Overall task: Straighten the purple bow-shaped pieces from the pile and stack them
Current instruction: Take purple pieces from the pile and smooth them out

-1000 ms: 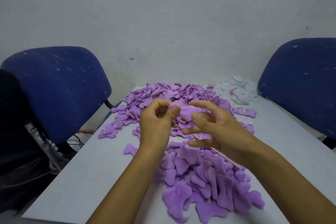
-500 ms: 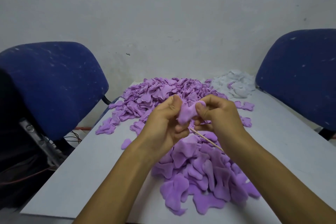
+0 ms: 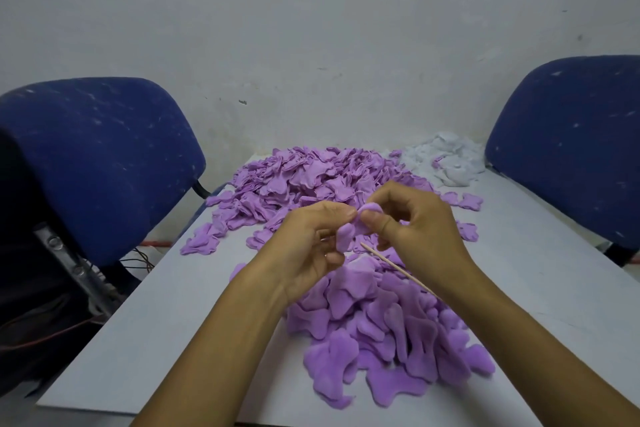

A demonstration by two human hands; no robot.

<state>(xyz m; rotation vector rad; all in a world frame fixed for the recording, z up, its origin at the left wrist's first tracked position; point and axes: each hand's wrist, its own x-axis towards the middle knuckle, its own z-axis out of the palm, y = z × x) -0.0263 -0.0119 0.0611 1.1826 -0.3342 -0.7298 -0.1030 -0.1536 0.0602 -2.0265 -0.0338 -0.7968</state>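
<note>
The table point(image 3: 166, 315) carries a far pile point(image 3: 304, 177) of purple pieces and a near stack point(image 3: 381, 329). Above them, left hand point(image 3: 304, 246) and right hand point(image 3: 415, 229) both pinch one purple piece point(image 3: 356, 222); the right fingers point(image 3: 379, 224) also grip a thin stick point(image 3: 398, 267).

Tabletop point(image 3: 166, 333): pale grey, flat, far edge against the wall. Far pile of purple bow-shaped pieces point(image 3: 311, 177) lies loose and crumpled across the far middle. Toward the viewer from that pile, and joining it, sits a near heap of flatter purple pieces point(image 3: 377, 333), overlapping one another. To the right of the far pile, at the far corner, a white clump of similar pieces point(image 3: 446, 159). A few stray purple pieces point(image 3: 465, 201) lie just right of the far pile.
</note>
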